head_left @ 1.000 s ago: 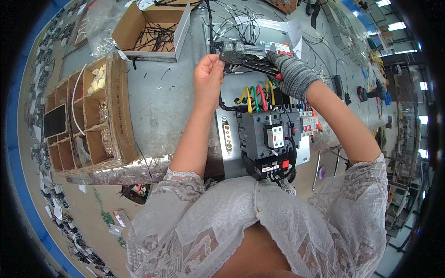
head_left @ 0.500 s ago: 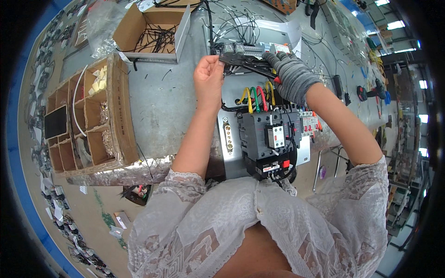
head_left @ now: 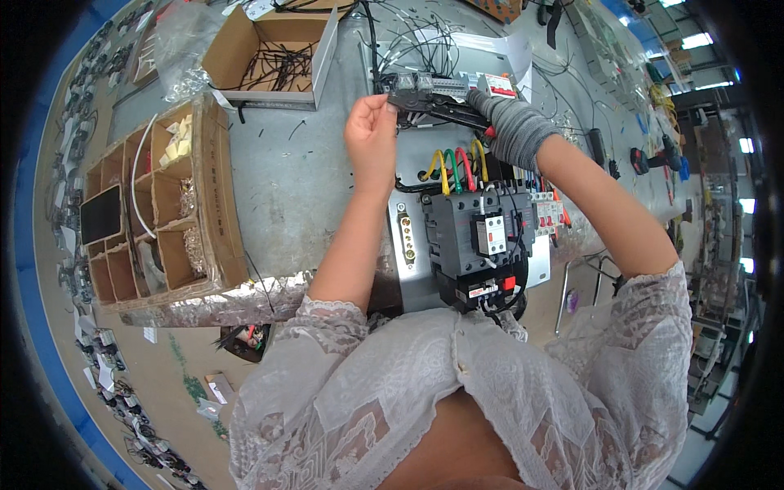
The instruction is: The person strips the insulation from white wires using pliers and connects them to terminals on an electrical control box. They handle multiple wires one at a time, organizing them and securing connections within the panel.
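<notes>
The mounting plate (head_left: 539, 263) lies on the counter (head_left: 282, 192), running from the near edge toward the far edge. Work state, as judged from this view: partly wired. The dark contactor block (head_left: 459, 233) is seated at the plate's near end, and coloured wire loops (head_left: 466, 169) are fitted behind it; loose black wires (head_left: 433, 51) fan out beyond the terminal row (head_left: 447, 85), and their termination appears incomplete. The right hand (head_left: 510, 129), gloved, has its grip clamped on the handles of a black hand tool (head_left: 445, 109) above the plate. The left hand (head_left: 370, 129) is bare; its grip is together, thumb against forefinger, at the tool's head. Any item between those fingertips is too small to make out. The glove and tool conceal part of the terminal row; the tool's jaw closure cannot be determined.
</notes>
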A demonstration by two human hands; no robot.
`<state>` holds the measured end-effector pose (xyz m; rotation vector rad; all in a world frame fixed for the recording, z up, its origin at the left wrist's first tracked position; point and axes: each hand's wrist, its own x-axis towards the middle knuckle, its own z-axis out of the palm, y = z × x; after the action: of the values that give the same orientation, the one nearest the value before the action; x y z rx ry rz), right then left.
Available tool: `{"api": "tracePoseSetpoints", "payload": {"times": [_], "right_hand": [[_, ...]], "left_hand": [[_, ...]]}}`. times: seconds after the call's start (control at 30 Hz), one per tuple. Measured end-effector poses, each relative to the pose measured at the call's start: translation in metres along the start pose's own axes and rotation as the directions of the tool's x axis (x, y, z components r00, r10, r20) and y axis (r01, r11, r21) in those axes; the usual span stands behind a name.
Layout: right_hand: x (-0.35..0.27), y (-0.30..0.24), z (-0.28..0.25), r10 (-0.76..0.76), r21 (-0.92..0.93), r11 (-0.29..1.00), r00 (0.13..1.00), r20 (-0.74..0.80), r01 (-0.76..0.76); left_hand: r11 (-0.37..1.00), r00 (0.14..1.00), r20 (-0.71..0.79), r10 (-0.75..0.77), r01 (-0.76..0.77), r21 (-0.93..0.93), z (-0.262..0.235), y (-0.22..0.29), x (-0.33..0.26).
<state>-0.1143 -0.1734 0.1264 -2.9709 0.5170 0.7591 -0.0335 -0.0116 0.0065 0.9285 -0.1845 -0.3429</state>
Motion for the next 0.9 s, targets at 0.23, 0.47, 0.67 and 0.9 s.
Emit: {"api": "tracePoseSetpoints", "payload": {"times": [0.23, 0.47, 0.67, 0.9], "right_hand": [[0.002, 0.006, -0.010, -0.170, -0.278, 0.953, 0.972, -0.166, 0.119], [0.024, 0.013, -0.026, -0.372, -0.413, 0.880, 0.880, -0.295, 0.234], [0.046, 0.012, -0.038, -0.475, -0.500, 0.809, 0.844, -0.248, 0.308], [0.053, 0.019, -0.034, -0.473, -0.448, 0.824, 0.856, -0.209, 0.346]], "left_hand": [[0.987, 0.986, 0.097, -0.138, 0.145, -0.069, -0.009, 0.011, 0.006], [0.916, 0.901, 0.350, -0.258, 0.343, -0.208, -0.031, 0.016, 0.023], [0.899, 0.865, 0.419, -0.278, 0.388, -0.204, -0.038, 0.018, 0.030], [0.884, 0.842, 0.460, -0.282, 0.414, -0.217, -0.037, 0.022, 0.031]]}}
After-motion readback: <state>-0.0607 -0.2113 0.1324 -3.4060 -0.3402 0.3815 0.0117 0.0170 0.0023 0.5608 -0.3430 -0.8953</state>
